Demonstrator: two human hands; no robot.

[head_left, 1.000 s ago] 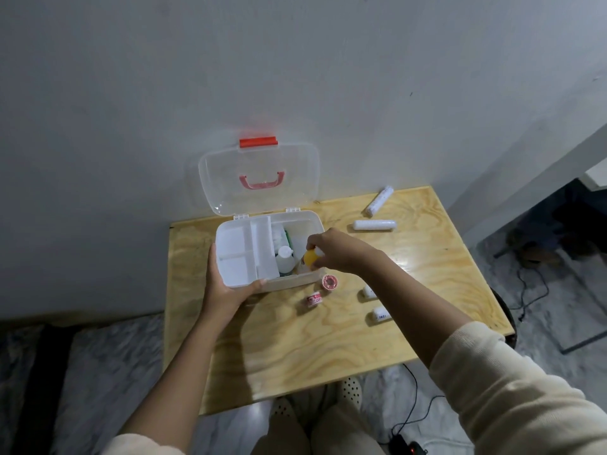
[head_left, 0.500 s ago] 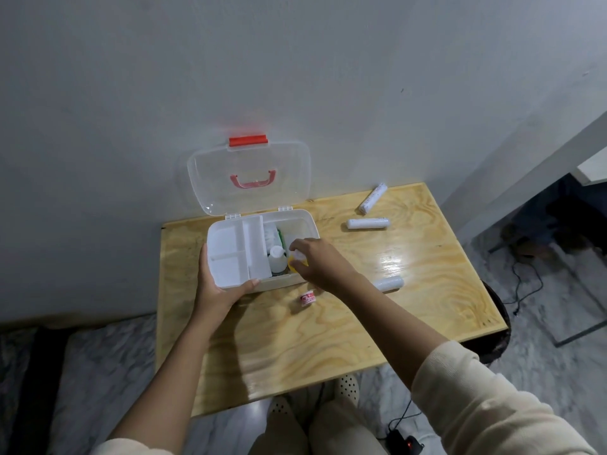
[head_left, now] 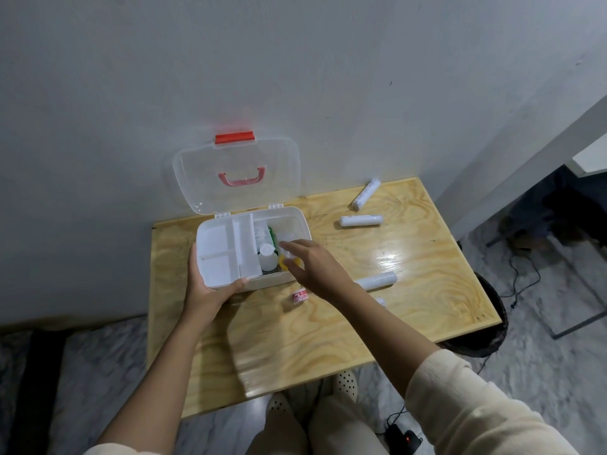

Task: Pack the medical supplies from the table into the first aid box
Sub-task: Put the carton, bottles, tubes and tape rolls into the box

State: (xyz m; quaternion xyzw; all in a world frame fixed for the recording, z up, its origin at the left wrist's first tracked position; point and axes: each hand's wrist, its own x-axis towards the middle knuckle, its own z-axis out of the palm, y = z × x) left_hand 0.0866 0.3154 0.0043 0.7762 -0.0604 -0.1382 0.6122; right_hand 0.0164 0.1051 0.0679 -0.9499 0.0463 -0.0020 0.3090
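The white first aid box (head_left: pixel 297 214) stands on the wooden table (head_left: pixel 328 330) against the wall, its clear lid (head_left: pixel 236 156) up. A white divided tray (head_left: pixel 223 254) fills its left half. The right half holds a white bottle (head_left: pixel 266 254), a green item (head_left: pixel 272 238) and a yellow item (head_left: pixel 286 263). My left hand (head_left: pixel 203 290) grips the box's front left corner, thumb on the tray. My right hand (head_left: pixel 315 264) hovers over the right compartment, fingers stretched above the yellow item. A red-and-white tape roll (head_left: pixel 300 296) lies in front of the box. White bandage rolls (head_left: pixel 361 220) lie to the right.
More white rolls lie at the back right (head_left: pixel 366 193) and beside my right forearm (head_left: pixel 377 280). A dark bin (head_left: pixel 492 310) stands under the table's right edge. Cables (head_left: pixel 522 284) run over the floor. My knees and shoes (head_left: pixel 345 382) are at the front edge.
My right hand, which held the yellow item over the box, has sunk into the right compartment and stretched its fingers. The yellow item now lies inside. The left hand kept its grip.
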